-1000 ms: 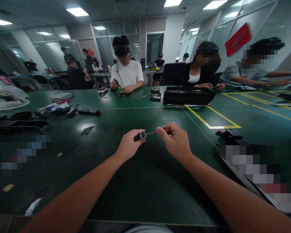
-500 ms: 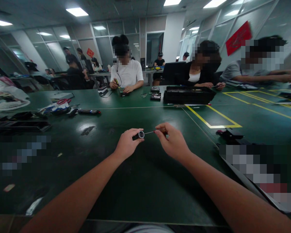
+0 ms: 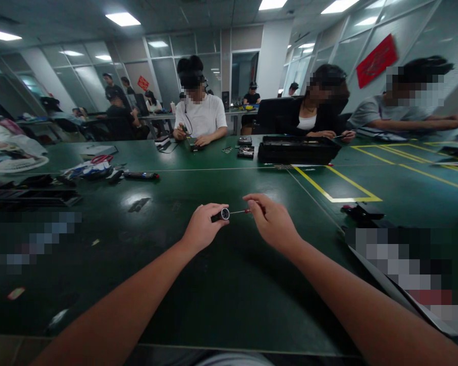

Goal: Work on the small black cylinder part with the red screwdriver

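My left hand (image 3: pixel 203 226) is closed round a small black cylinder, which looks like a flashlight (image 3: pixel 224 214); its round, silver-rimmed end faces me. Between thumb and fingers, my right hand (image 3: pixel 272 218) pinches a thin screwdriver (image 3: pixel 238 212) with a red collar or handle end. The metal shaft points left and reaches the cylinder's rim; whether the tip touches it or passes behind, I cannot tell. Most of the screwdriver's handle is hidden in my right hand. Both hands are above the green table (image 3: pixel 213 290).
Black casings (image 3: pixel 30 197) and tools with red scissors handles (image 3: pixel 101 159) lie left. A black-and-red cylindrical tool (image 3: pixel 141 176) lies ahead. Farther back stands a long black case (image 3: pixel 297 150). Black parts (image 3: pixel 362 213) lie right. A co-worker in a white shirt (image 3: pixel 209 114) sits opposite.
The cylinder and screwdriver have shifted slightly right and down in view. My right fingers have changed their hold a little, and more of the screwdriver's red part shows.
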Tool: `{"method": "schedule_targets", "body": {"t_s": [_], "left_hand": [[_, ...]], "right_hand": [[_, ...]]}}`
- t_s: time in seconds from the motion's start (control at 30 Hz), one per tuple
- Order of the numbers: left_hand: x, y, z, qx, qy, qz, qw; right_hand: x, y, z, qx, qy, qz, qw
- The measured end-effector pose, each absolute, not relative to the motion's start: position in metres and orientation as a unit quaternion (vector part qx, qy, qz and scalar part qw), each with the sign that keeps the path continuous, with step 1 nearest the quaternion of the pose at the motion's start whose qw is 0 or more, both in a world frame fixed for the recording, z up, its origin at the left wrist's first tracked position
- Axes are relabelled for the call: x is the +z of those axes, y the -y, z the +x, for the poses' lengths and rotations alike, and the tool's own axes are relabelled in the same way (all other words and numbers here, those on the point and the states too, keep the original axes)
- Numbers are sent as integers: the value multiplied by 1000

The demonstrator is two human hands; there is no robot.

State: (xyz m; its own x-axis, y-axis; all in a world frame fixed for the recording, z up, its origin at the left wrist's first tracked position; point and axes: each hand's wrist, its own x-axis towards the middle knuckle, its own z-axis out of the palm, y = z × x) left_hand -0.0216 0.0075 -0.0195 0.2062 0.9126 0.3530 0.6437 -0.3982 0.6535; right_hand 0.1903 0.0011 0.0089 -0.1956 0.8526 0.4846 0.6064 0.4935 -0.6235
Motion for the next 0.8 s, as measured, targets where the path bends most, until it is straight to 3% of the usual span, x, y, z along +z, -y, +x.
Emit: {"method": "schedule_targets", "body": {"t_s": [0.8], "left_hand": [[-17, -7, -22, 328, -527, 765, 172]], "right_hand": [[14, 2, 190, 202, 753, -498, 381]]}}
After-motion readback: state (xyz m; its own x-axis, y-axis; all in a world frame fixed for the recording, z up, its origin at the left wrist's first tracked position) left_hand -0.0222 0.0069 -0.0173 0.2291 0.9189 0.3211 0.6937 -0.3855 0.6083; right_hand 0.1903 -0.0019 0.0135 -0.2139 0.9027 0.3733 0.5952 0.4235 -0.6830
